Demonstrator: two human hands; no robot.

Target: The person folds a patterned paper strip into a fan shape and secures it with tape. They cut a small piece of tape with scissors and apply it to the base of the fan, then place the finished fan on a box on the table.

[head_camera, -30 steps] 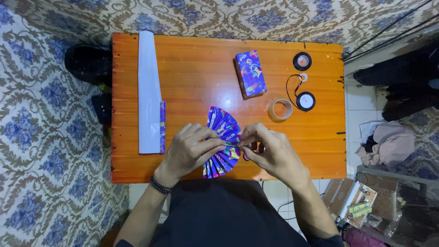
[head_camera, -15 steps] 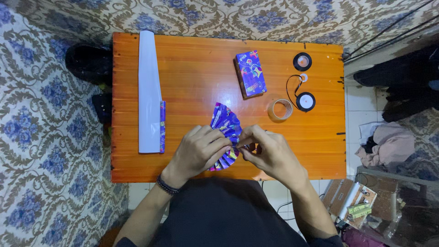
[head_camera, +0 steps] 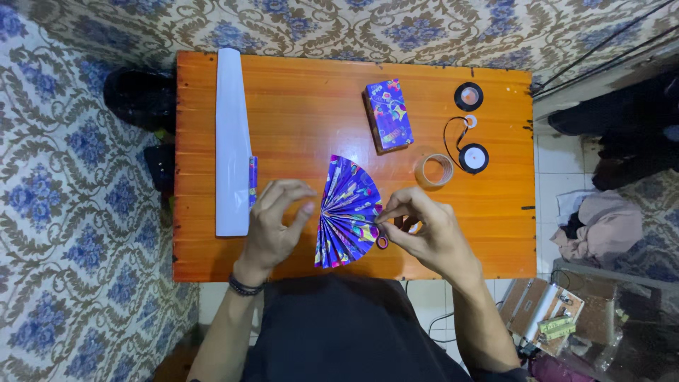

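Note:
A pleated purple paper fan [head_camera: 346, 212] with a colourful pattern lies spread in a half circle on the orange wooden table [head_camera: 311, 106]. My left hand [head_camera: 272, 225] hovers just left of the fan, fingers apart, holding nothing. My right hand [head_camera: 424, 230] pinches the fan's right edge between thumb and forefinger. A red scissors handle [head_camera: 382, 242] shows beneath that hand.
A box wrapped in the same purple paper [head_camera: 389, 114] sits behind the fan. A clear tape roll [head_camera: 433, 170] and two black ribbon spools [head_camera: 473, 158] [head_camera: 468, 95] lie to the right. A white roll of wrapping paper [head_camera: 232, 141] lies along the left. Patterned carpet surrounds the table.
Both hands were closed on the fan. Now my left hand has let go and drawn left, and the fan lies wider spread on the table.

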